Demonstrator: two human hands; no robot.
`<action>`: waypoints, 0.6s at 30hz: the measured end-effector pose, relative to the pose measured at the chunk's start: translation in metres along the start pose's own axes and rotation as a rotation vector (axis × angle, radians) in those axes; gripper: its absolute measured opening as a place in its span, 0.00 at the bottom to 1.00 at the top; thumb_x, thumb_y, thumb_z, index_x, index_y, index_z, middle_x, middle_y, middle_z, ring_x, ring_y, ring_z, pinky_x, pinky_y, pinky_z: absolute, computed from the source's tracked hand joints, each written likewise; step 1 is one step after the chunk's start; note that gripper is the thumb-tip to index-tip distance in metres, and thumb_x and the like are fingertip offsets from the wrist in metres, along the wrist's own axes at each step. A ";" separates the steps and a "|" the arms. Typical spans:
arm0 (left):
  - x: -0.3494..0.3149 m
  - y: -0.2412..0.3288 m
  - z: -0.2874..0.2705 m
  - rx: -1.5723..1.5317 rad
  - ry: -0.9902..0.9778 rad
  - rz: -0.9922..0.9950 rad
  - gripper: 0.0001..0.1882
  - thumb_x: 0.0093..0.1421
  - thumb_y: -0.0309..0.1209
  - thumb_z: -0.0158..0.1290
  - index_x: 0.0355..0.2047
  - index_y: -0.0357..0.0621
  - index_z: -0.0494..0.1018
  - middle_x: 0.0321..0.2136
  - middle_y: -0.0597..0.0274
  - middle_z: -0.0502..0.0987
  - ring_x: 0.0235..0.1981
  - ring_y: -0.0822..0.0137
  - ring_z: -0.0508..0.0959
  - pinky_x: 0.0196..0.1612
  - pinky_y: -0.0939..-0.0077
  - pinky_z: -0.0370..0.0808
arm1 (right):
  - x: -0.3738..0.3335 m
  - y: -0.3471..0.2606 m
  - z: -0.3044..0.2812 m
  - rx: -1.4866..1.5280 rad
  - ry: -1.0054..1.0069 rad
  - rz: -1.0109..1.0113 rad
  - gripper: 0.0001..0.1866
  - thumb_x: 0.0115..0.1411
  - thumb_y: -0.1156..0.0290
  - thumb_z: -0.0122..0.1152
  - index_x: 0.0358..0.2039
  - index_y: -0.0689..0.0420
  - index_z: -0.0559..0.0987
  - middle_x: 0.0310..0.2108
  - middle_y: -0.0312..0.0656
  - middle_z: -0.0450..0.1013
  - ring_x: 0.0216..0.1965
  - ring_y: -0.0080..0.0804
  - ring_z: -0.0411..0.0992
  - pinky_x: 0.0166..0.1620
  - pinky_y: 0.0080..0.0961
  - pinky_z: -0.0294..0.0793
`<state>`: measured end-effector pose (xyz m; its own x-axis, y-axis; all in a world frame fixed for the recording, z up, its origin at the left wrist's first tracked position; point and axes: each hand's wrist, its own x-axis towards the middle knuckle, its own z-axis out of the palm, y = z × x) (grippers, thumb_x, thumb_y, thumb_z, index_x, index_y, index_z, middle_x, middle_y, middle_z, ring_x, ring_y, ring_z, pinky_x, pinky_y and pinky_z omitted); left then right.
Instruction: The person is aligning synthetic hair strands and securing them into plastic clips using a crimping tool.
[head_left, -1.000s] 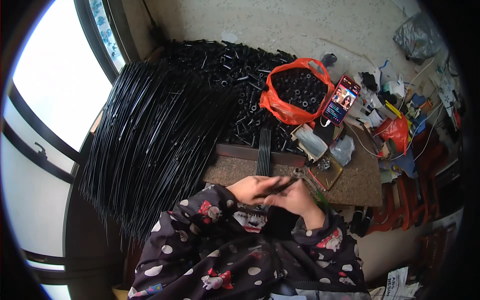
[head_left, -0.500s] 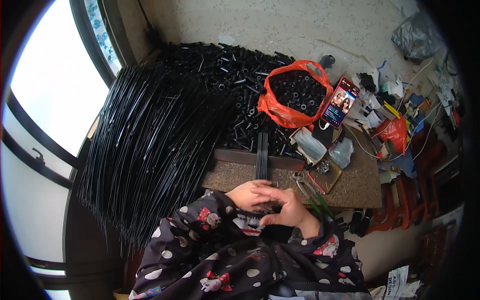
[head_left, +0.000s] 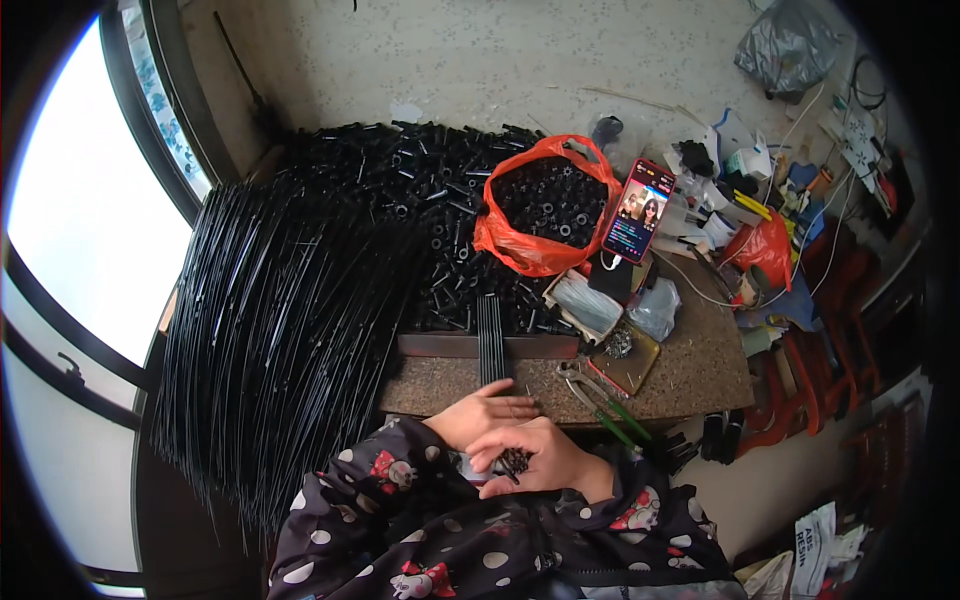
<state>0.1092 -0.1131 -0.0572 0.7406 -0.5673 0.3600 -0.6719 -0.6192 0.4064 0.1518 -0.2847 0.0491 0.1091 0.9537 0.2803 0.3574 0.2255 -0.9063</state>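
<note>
Right hand (head_left: 535, 455), cupped, holds a cluster of small black parts (head_left: 515, 461) at the near edge of the bench (head_left: 690, 375). Left hand (head_left: 485, 415), fingers loosely extended and holding nothing visible, rests just left of it, touching. Beyond: bundle of black rods (head_left: 490, 340), green-handled pliers (head_left: 600, 400), orange bag of black parts (head_left: 545, 215), phone (head_left: 638, 211). Long black rods (head_left: 270, 330) fan at left.

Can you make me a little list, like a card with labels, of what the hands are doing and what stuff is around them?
left hand: flat, fingers out, by the right hand
right hand: cupped around small black parts
near the hands: pliers with green handles
behind: orange bag of black pieces, phone with lit screen
left side: big bundle of black rods
</note>
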 end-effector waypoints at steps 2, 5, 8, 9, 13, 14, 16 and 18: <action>0.004 0.013 -0.015 0.090 0.018 -0.030 0.28 0.45 0.40 0.53 0.49 0.49 0.67 0.52 0.60 0.67 0.57 0.63 0.63 0.62 0.54 0.50 | -0.004 0.018 -0.013 0.028 0.073 -0.151 0.24 0.43 0.65 0.72 0.39 0.60 0.74 0.36 0.41 0.75 0.43 0.31 0.73 0.46 0.24 0.69; -0.003 0.004 -0.005 -0.150 -0.029 -0.052 0.26 0.54 0.43 0.47 0.52 0.48 0.65 0.54 0.57 0.65 0.60 0.60 0.59 0.62 0.55 0.47 | -0.013 0.023 -0.008 0.309 0.112 -0.002 0.37 0.42 0.63 0.72 0.51 0.62 0.65 0.40 0.40 0.74 0.47 0.27 0.69 0.49 0.23 0.67; 0.000 0.004 -0.006 -0.135 0.015 0.020 0.23 0.52 0.38 0.53 0.48 0.47 0.68 0.51 0.57 0.68 0.57 0.60 0.63 0.61 0.54 0.50 | -0.014 0.027 -0.011 0.104 -0.007 -0.022 0.43 0.41 0.64 0.73 0.55 0.61 0.62 0.42 0.40 0.74 0.47 0.24 0.69 0.49 0.22 0.67; 0.001 0.008 -0.008 -0.171 0.060 -0.011 0.22 0.50 0.37 0.55 0.47 0.46 0.69 0.49 0.56 0.70 0.55 0.60 0.65 0.60 0.54 0.52 | -0.013 0.035 -0.012 0.113 0.056 0.019 0.41 0.41 0.63 0.73 0.54 0.61 0.64 0.42 0.40 0.74 0.47 0.24 0.68 0.49 0.22 0.67; 0.000 0.003 -0.002 -0.213 0.119 0.011 0.18 0.49 0.33 0.54 0.41 0.41 0.72 0.42 0.50 0.73 0.48 0.52 0.71 0.57 0.55 0.59 | -0.006 0.021 -0.007 0.009 0.086 -0.044 0.20 0.44 0.66 0.69 0.38 0.60 0.77 0.33 0.40 0.76 0.33 0.26 0.75 0.38 0.19 0.72; -0.003 0.001 -0.001 -0.243 0.136 -0.017 0.18 0.47 0.33 0.55 0.40 0.40 0.72 0.42 0.49 0.73 0.47 0.52 0.71 0.57 0.55 0.60 | -0.006 0.031 -0.004 -0.013 0.153 0.018 0.17 0.45 0.68 0.68 0.36 0.60 0.78 0.30 0.41 0.76 0.31 0.25 0.75 0.35 0.19 0.73; -0.005 -0.003 0.000 -0.211 0.092 -0.083 0.21 0.43 0.33 0.56 0.39 0.37 0.72 0.41 0.47 0.74 0.45 0.50 0.73 0.56 0.55 0.62 | -0.007 0.039 -0.002 0.120 0.379 0.222 0.09 0.48 0.71 0.65 0.31 0.60 0.80 0.22 0.42 0.76 0.25 0.24 0.76 0.29 0.18 0.72; -0.005 -0.001 0.000 -0.178 0.126 -0.069 0.23 0.45 0.33 0.55 0.43 0.38 0.69 0.39 0.48 0.74 0.43 0.51 0.73 0.55 0.57 0.63 | -0.007 0.042 -0.006 -0.047 0.478 0.139 0.09 0.50 0.72 0.64 0.32 0.60 0.80 0.23 0.41 0.77 0.24 0.25 0.76 0.28 0.18 0.72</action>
<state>0.1066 -0.1099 -0.0598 0.7875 -0.4479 0.4233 -0.6157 -0.5423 0.5717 0.1716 -0.2833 0.0114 0.5681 0.7734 0.2813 0.3493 0.0829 -0.9333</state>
